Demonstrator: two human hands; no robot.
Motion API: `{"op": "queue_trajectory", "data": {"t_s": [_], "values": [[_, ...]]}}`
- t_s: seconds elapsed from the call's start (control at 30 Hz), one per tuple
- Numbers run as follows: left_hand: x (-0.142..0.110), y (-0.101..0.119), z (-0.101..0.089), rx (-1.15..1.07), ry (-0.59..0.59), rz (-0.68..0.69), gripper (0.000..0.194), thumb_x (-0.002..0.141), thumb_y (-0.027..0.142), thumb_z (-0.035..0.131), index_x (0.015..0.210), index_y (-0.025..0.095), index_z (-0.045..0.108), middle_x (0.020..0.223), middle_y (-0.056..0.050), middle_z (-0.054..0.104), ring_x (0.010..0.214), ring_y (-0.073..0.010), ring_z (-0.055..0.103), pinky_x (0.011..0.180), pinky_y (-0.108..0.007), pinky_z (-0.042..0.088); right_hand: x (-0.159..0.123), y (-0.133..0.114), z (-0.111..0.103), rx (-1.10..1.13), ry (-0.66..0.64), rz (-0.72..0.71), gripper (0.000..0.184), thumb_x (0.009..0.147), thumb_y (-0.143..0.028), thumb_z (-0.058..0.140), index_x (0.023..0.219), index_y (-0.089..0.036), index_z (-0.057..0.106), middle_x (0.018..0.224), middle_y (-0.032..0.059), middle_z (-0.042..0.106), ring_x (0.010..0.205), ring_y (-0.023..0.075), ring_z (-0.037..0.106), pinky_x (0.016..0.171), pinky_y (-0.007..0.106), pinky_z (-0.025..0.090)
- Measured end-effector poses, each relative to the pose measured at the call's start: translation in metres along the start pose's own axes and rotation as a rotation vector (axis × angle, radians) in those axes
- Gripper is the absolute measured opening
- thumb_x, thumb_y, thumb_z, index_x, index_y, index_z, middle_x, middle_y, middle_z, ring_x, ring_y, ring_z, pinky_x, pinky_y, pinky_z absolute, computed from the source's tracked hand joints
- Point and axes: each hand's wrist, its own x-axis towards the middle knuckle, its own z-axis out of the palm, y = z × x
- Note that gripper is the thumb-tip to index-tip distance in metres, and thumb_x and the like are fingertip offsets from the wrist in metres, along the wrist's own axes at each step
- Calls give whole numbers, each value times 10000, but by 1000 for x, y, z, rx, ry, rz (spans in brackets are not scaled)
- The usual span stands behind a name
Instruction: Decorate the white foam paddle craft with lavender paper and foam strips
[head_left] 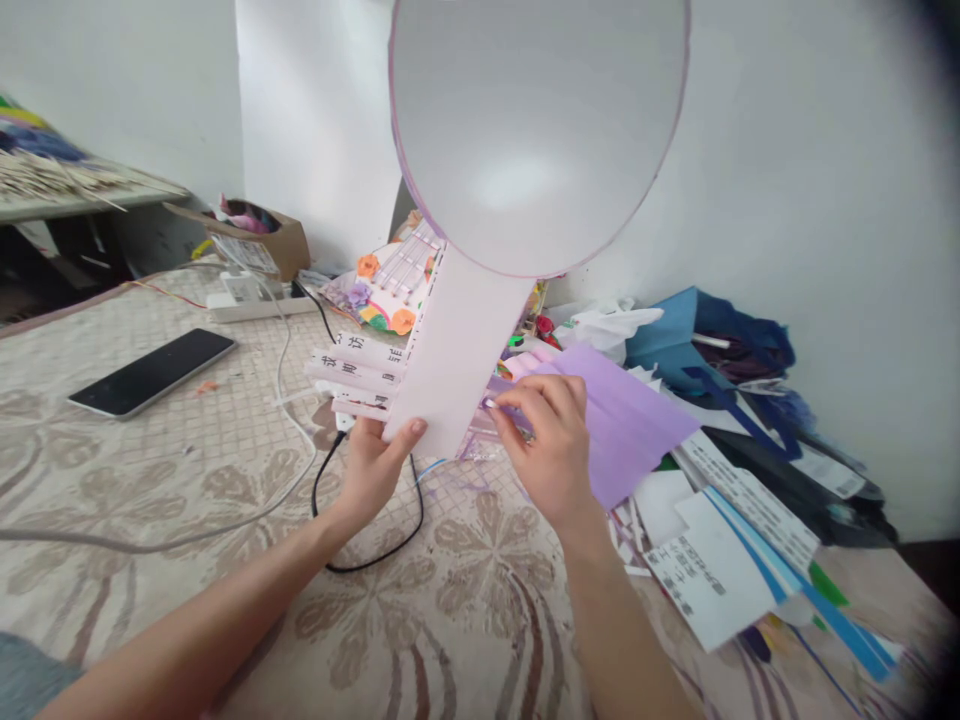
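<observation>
A pale pinkish-white strip [461, 350], looking like card, slants up the middle, with dark dashes along its left edge. At its upper end is a large round pale disc [536, 140] with a thin purple rim; whether the two are joined I cannot tell. My left hand [375, 455] grips the strip's lower left corner, thumb on the front and fingers hidden behind. Beside the lower right edge, my right hand [551, 435] pinches a small whitish piece too small to name. Folded paper strips with printed characters [360, 365] stick out left of the strip.
A black phone [154, 372] lies on the patterned tablecloth at left. Cables run by a white power strip [259, 305] and an open cardboard box [262, 240]. Flower-decorated paper [382, 290] lies behind. Purple sheets [626, 425] and printed paper scraps [709, 575] crowd the right.
</observation>
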Motion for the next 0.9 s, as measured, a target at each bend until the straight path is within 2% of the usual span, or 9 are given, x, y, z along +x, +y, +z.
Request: {"op": "queue_trajectory", "data": {"t_s": [0.17, 0.27, 0.37, 0.47, 0.67, 0.9], "values": [[1, -4, 0, -22, 12, -9, 569, 761, 591, 704, 1116, 149, 653, 1002, -132, 748, 1074, -300, 684, 959, -425, 550, 1, 2, -4, 143, 18, 65, 99, 885, -137, 604, 852, -230, 599, 840, 25, 655, 840, 200, 601, 767, 374, 509], [2, -6, -1, -47, 16, -20, 573, 776, 572, 697, 1159, 151, 635, 1070, -142, 737, 1131, -303, 661, 991, -438, 530, -1, 4, -6, 223, -7, 133, 112, 903, -152, 582, 956, -239, 628, 846, 17, 670, 801, 178, 628, 700, 329, 528], [3, -9, -1, -78, 23, -37, 566, 787, 549, 696, 1184, 154, 622, 1145, -152, 715, 1190, -300, 631, 1040, -446, 494, -1, 3, -6, 230, -8, 86, 178, 932, -144, 546, 1020, -250, 659, 897, 32, 680, 861, 183, 629, 735, 341, 538], [3, -10, -1, -109, 24, -59, 567, 789, 540, 701, 1192, 151, 616, 1185, -160, 699, 1221, -303, 613, 1063, -457, 474, 0, 1, -5, 176, 38, 31, 163, 927, -133, 560, 963, -235, 682, 862, 41, 669, 849, 194, 618, 751, 364, 534], [3, -8, -1, -99, 24, -53, 578, 791, 548, 700, 1208, 159, 609, 1187, -157, 702, 1222, -302, 614, 1057, -455, 481, -2, -4, 3, 108, 71, -9, 184, 915, -94, 544, 954, -235, 656, 845, 41, 677, 836, 204, 629, 770, 390, 528], [3, -7, -1, -91, 29, -50, 601, 781, 559, 708, 1208, 149, 605, 1161, -160, 712, 1195, -306, 632, 1034, -446, 501, -4, -6, 10, 73, 91, -33, 183, 883, -40, 568, 887, -220, 601, 847, 50, 677, 836, 197, 621, 769, 367, 536]]}}
